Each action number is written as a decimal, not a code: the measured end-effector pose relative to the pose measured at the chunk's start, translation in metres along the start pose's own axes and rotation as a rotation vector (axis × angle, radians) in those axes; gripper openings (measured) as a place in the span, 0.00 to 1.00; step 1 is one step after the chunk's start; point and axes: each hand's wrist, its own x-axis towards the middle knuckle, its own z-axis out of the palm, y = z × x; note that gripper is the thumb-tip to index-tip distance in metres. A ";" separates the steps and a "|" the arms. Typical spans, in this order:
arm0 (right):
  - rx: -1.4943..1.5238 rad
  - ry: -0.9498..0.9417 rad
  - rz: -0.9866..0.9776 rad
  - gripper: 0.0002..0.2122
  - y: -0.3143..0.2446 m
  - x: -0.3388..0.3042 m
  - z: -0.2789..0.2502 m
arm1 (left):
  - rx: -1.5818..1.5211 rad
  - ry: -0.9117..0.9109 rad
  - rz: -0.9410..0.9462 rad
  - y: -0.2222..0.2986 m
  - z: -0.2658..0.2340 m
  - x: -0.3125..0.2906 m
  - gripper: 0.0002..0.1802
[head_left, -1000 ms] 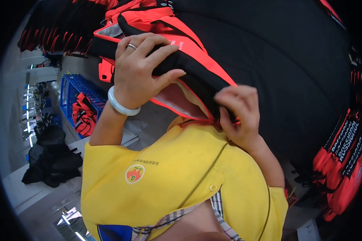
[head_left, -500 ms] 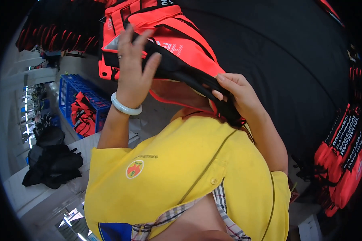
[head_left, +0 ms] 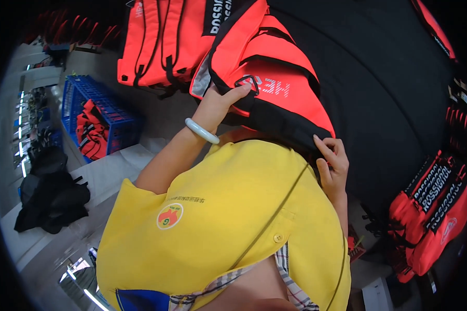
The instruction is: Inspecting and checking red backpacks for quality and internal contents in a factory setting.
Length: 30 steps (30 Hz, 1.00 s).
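Head view, left hand (head_left: 219, 106) lower, orange bag (head_left: 275, 83) flattened

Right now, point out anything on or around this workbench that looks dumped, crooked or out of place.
A heap of black fabric lies crumpled on the pale floor at far left, apart from the red bags stacked in the blue crate. Otherwise nothing stands out: both hands, left and right, hold the red-and-black bag.

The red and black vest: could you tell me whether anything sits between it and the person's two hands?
Nothing visible does. The left hand grips the red and black vest at its edge, and the right hand touches its lower black hem directly.
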 end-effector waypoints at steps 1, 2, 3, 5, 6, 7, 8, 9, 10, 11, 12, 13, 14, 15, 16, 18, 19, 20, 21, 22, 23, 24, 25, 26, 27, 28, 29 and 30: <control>0.004 0.011 0.020 0.16 0.000 -0.003 -0.002 | -0.082 -0.043 -0.050 -0.004 0.003 0.004 0.26; -0.013 0.014 0.024 0.16 0.000 -0.007 -0.004 | -0.155 -0.051 -0.040 -0.007 0.008 0.003 0.28; -0.002 0.062 0.063 0.14 0.000 -0.011 -0.007 | -0.163 -0.065 -0.039 -0.010 0.010 0.005 0.28; -0.004 0.108 0.101 0.12 0.001 -0.016 -0.010 | -0.169 -0.190 0.123 -0.015 0.014 0.006 0.25; -0.010 0.176 0.129 0.10 0.001 -0.016 -0.009 | -0.200 -0.227 0.092 -0.012 0.016 0.004 0.27; -0.016 0.242 0.157 0.08 0.000 -0.016 -0.007 | -0.211 -0.232 0.094 -0.007 0.020 0.001 0.27; -0.041 0.259 0.191 0.06 -0.003 -0.013 -0.008 | -0.245 -0.274 0.058 -0.002 0.023 -0.001 0.28; -0.051 0.254 0.187 0.06 -0.005 -0.009 -0.009 | -0.279 -0.316 0.023 0.000 0.025 -0.002 0.29; -0.064 0.314 0.215 0.05 -0.007 -0.005 -0.008 | -0.280 -0.303 0.022 0.000 0.027 -0.004 0.26; -0.076 0.373 0.243 0.05 -0.008 0.000 -0.008 | -0.290 -0.301 0.022 0.001 0.028 -0.004 0.26; -0.055 0.382 0.242 0.05 -0.008 0.006 -0.010 | -0.281 -0.314 0.005 0.004 0.029 -0.005 0.24; -0.056 0.374 0.240 0.05 -0.010 0.013 -0.010 | -0.269 -0.325 -0.014 0.005 0.028 -0.005 0.22; -0.044 0.333 0.236 0.05 -0.014 0.021 -0.012 | -0.223 -0.325 -0.017 0.003 0.028 -0.002 0.19; -0.032 0.292 0.231 0.05 -0.018 0.029 -0.013 | -0.226 -0.326 -0.019 0.004 0.028 -0.003 0.19; -0.048 0.254 0.214 0.05 -0.020 0.037 -0.013 | -0.236 -0.317 -0.020 0.006 0.030 -0.005 0.19; -0.028 0.200 0.204 0.05 -0.027 0.052 -0.010 | -0.248 -0.311 -0.022 0.007 0.034 -0.007 0.18; -0.005 0.146 0.196 0.05 -0.030 0.059 -0.007 | -0.249 -0.311 -0.014 0.007 0.034 -0.008 0.18; 0.036 0.129 0.193 0.05 -0.032 0.066 -0.003 | -0.248 -0.314 -0.006 0.007 0.035 -0.008 0.17; 0.034 0.133 0.197 0.05 -0.035 0.074 0.001 | -0.247 -0.319 -0.009 0.007 0.035 -0.009 0.17; 0.070 0.081 0.199 0.05 -0.039 0.085 0.006 | -0.232 -0.332 -0.027 0.007 0.033 -0.009 0.18; 0.104 0.034 0.201 0.06 -0.045 0.094 0.011 | -0.215 -0.351 -0.044 0.007 0.033 -0.009 0.18; 0.131 -0.001 0.220 0.06 -0.051 0.101 0.018 | -0.216 -0.359 -0.048 0.006 0.034 -0.009 0.18; 0.155 -0.035 0.241 0.07 -0.057 0.109 0.024 | -0.180 -0.358 0.006 0.005 0.034 -0.009 0.19; 0.194 -0.114 0.309 0.08 -0.062 0.117 0.024 | -0.143 -0.357 0.062 0.004 0.036 -0.009 0.19; 0.185 -0.105 0.319 0.08 -0.061 0.121 0.023 | -0.146 -0.372 0.056 0.006 0.037 -0.009 0.19; 0.484 -0.140 0.345 0.07 -0.058 0.122 0.022 | -0.109 -0.363 0.129 0.010 0.039 -0.010 0.19; 0.782 -0.170 0.365 0.07 -0.056 0.123 0.020 | -0.074 -0.355 0.200 0.013 0.040 -0.011 0.19; 0.840 -0.140 0.397 0.06 -0.054 0.122 0.017 | -0.059 -0.383 0.234 0.017 0.039 -0.010 0.19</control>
